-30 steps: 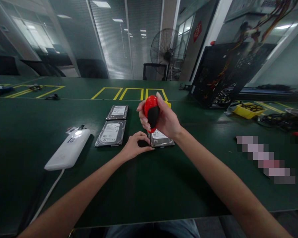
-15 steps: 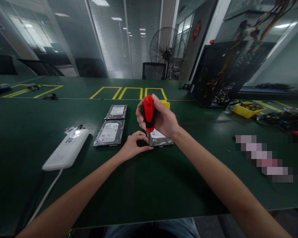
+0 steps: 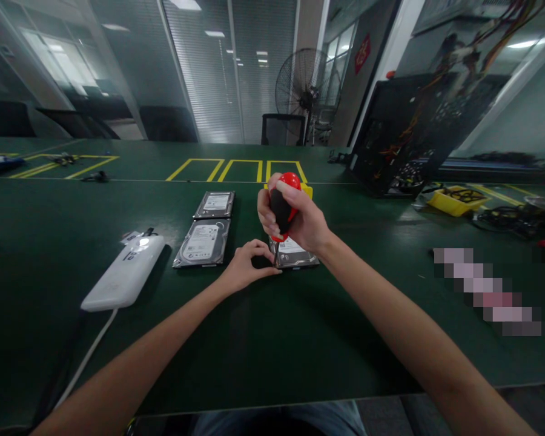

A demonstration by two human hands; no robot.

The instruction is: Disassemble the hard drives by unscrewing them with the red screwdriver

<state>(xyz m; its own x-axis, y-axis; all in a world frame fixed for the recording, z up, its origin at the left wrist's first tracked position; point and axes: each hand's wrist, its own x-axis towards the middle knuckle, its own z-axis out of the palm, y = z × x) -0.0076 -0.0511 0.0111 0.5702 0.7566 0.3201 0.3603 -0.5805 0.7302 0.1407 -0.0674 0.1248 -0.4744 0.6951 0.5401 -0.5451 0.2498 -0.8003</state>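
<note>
- Screwdriver (image 3: 282,209): your right hand's (image 3: 311,225) fingers wrapped round it; shaft slants down-left to hard drive's (image 3: 296,259) near-left corner.
- Left hand (image 3: 240,269): nearer that corner, fingers curled; pinch unclear.

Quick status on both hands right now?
Left hand: fingers curled, tips by the hard drive's near corner; grip cannot be told.
Right hand: closed around the red-and-black screwdriver.

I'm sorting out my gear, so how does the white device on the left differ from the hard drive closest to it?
The white device is mostly white; the hard drive is silvery gray with a white label. The device is longer and narrower, the drive squarer. A pale cable runs from the device; none shows at the drive. Both lie on the green table.
</note>
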